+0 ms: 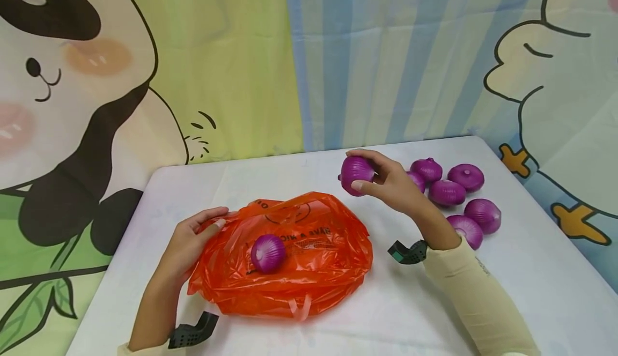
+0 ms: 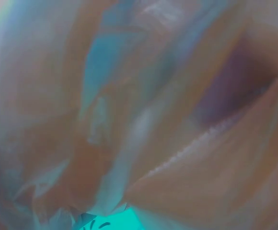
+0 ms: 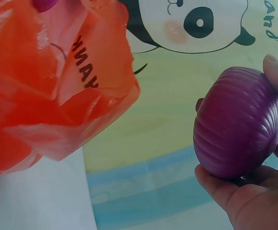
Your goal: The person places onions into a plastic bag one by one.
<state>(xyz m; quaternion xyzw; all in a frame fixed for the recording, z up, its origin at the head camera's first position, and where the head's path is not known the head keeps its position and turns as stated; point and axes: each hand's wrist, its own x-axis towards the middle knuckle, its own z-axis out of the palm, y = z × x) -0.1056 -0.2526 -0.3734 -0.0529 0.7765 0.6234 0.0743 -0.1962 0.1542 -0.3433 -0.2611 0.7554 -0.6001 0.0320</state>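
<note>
A red-orange plastic bag (image 1: 333, 270) lies spread on the table, its mouth open, with one purple onion (image 1: 267, 253) inside. My left hand (image 1: 185, 246) pinches the bag's left edge between thumb and fingers. In the left wrist view, the blurred film of the bag (image 2: 201, 172) fills nearly everything. My right hand (image 1: 398, 187) holds another onion (image 1: 356, 175) above the table, just beyond the bag's upper right side. The right wrist view shows that onion (image 3: 237, 122) between the thumb and fingers of my right hand (image 3: 261, 196), apart from the bag (image 3: 96, 96).
Several purple onions (image 1: 465, 177) sit in a group at the table's right side, beside and behind my right forearm. The white table (image 1: 193, 184) meets a printed curtain (image 1: 241, 66) along its back edge. Each wrist wears a dark device (image 1: 193, 332).
</note>
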